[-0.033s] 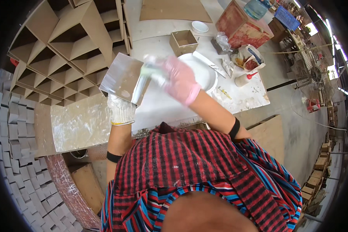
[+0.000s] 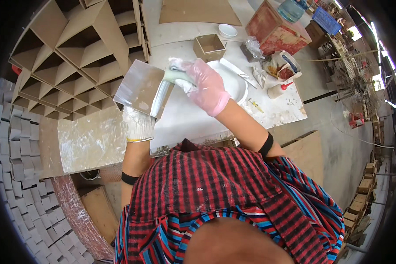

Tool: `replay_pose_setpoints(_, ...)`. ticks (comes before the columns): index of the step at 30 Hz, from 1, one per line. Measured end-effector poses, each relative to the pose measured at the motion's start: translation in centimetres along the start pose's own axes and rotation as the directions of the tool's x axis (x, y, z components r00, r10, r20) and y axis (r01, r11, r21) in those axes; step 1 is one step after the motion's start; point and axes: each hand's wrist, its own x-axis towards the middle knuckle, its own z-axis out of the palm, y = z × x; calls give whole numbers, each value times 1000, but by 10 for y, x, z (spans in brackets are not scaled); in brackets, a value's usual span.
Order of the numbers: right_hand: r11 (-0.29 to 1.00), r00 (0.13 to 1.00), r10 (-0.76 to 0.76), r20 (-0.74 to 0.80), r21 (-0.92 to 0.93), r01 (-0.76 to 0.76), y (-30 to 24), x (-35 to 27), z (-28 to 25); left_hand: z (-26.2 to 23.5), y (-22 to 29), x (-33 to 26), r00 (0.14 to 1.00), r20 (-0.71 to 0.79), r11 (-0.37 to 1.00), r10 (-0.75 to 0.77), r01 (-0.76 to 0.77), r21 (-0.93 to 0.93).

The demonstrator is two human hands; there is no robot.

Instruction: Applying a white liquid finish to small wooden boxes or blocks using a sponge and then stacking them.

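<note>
The left hand (image 2: 137, 123), in a white knitted glove, grips the lower edge of a square grey board panel (image 2: 141, 89) and holds it tilted above the white surface (image 2: 185, 119). The right hand (image 2: 207, 86), in a thin pink glove, is closed around the handle of a small paint roller (image 2: 170, 77); the roller head seems to touch the panel's right edge, where a pale wet stripe runs along it.

To do this step well, I judge the left hand should keep the panel steady and at the same angle, so the roller can run along the full edge in one even pass. The pressure should be light, otherwise the liquid may drip onto the surface below.

Just behind the right hand lies a white plate (image 2: 235, 83) with a flat blade across it. Farther away stand a small open cardboard box (image 2: 209, 46) and a white bowl (image 2: 227, 30). At the far left, a cardboard divider grid (image 2: 75, 53) fills the corner.
</note>
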Motion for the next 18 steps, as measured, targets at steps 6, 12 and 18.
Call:
replay_pose_setpoints(6,946,942,-309,129,148,290,-53,-10,7,-94,-9,48,870,493,918,10,188,-350)
replay_pose_setpoints(12,989,990,-134,41,73,131,-24,0,-6,19,11,-9,998,-42,985,55,-47,169)
replay_pose_setpoints(18,998,998,-58,-2,19,59,-25,5,-3,-22,8,15,983,169,996,72,-79,34)
